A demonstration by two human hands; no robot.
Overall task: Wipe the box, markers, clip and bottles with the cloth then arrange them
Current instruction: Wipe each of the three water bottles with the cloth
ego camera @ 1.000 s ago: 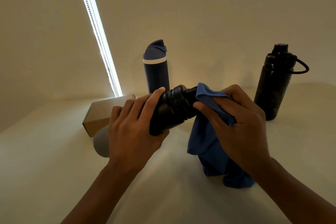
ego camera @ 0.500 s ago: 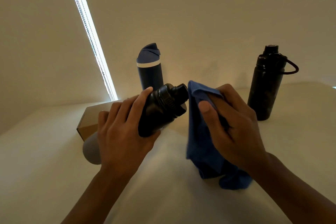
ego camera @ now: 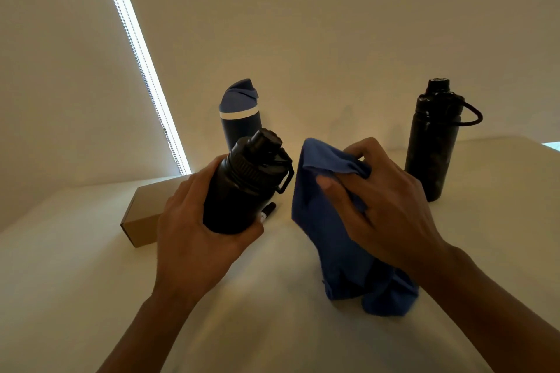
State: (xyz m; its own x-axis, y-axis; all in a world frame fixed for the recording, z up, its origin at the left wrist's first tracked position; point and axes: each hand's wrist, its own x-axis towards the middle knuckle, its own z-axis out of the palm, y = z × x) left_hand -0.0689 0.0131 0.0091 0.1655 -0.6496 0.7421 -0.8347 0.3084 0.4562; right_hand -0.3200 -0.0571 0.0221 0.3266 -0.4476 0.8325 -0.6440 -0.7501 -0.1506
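We see our left hand (ego camera: 194, 230) wrapped around the body of a black bottle (ego camera: 242, 188), its grip firmly on the lower half while the bottle tilts with its cap end pointing up and away from us, lifted above the worktop (ego camera: 75, 281). The cap carries a small loop handle that hangs toward the right side. Our right hand (ego camera: 385, 209) has its grip clenched on a blue cloth (ego camera: 327, 221), the upper fold bunched between thumb and fingers and the rest of the fabric hanging down until its lower end crumples on the worktop. The cloth sits just beside the held bottle's cap but apart from it; a narrow gap shows between them.

Behind the left hand lies a brown cardboard box (ego camera: 145, 215), flat on the worktop with one short end facing us. Just under the held bottle we make out the end of a black marker (ego camera: 268, 211) lying on the surface; the rest of it is hidden by the bottle and hand. At the back, near the wall, a navy bottle (ego camera: 236, 118) with a lighter blue lid and a white band stands upright. Well to the right, a second black bottle (ego camera: 430, 145) stands upright too, with a loop strap sticking out from its cap. A bright strip of light (ego camera: 142, 63) runs diagonally down the wall to the worktop's edge
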